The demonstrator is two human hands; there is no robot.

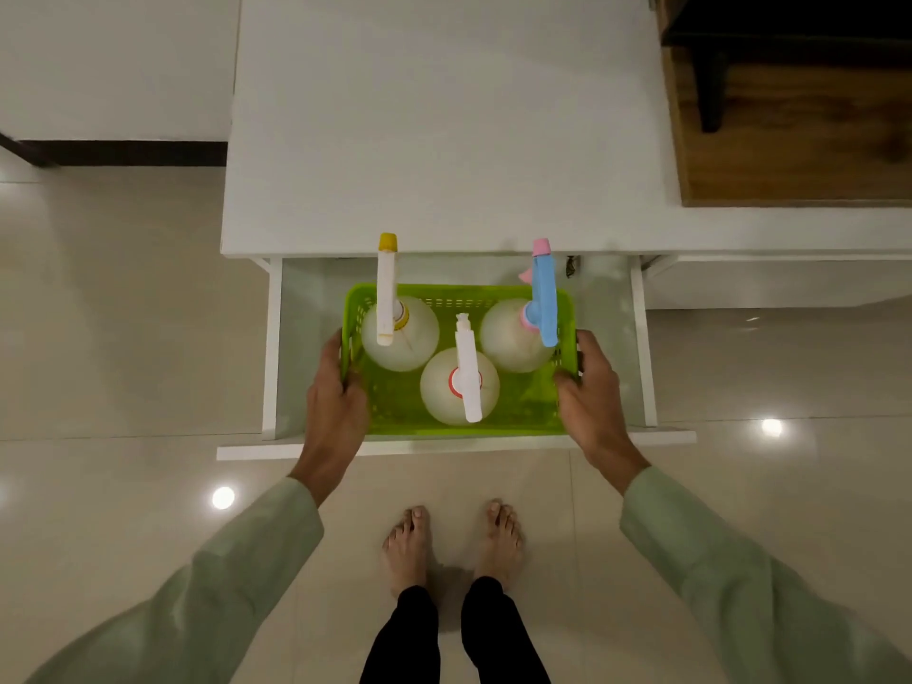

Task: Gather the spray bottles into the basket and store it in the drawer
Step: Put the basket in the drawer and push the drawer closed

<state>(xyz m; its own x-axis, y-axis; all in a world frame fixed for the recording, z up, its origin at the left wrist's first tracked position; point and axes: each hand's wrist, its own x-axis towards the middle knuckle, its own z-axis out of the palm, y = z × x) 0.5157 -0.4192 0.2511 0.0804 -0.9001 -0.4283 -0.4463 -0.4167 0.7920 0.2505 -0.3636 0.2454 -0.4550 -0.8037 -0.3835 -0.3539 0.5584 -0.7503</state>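
Observation:
A bright green plastic basket sits inside the open white drawer, seen from above. Three pale round spray bottles stand upright in it: one with a white and yellow sprayer at back left, one with a blue and pink sprayer at back right, one with a white sprayer and red collar at the front middle. My left hand grips the basket's left wall. My right hand grips its right wall.
The drawer belongs to a white cabinet whose top stretches away from me. A wooden surface lies at the upper right. Glossy beige floor tiles surround the drawer, and my bare feet stand just before its front panel.

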